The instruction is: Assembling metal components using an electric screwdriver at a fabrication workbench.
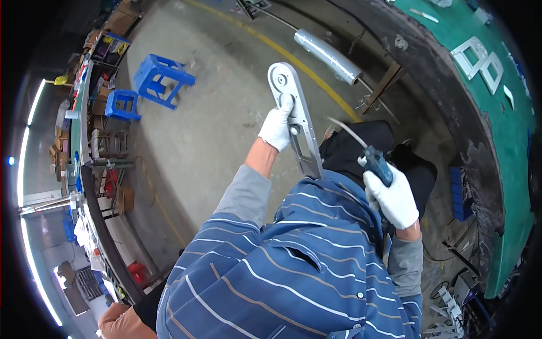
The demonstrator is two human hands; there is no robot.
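At far left, small brown cardboard boxes [55,153] stand on a long, dark-edged bench [97,209]; their contents cannot be made out. A larger brown cardboard box [120,21] sits at the top of a rack, its inside also hidden. Part of another person [125,325] shows at the lower edge. Two blue plastic stools, one small [123,105] and one larger [164,79], stand on the grey floor [226,96].

Near the middle, the white-gloved left hand [276,127] has its grip clenched on a long silver-grey metal plate [307,141] with a rounded upper end, thumb across its face. The plate is raised in front of the person's blue striped shirt [305,248], tilted, its round end away from the body.

Beyond it, a shiny film-wrapped roll [327,55] is mounted on a bar. The white-gloved right hand [395,195] grasps a dark blue handheld tool [377,165], its thin curved metal rod [351,134] pointing toward the plate.

Further right, a blue plastic crate [460,195] sits beneath a green-topped bench [511,186]; its contents are unclear. Pale metal frames [478,63] lie on that bench.
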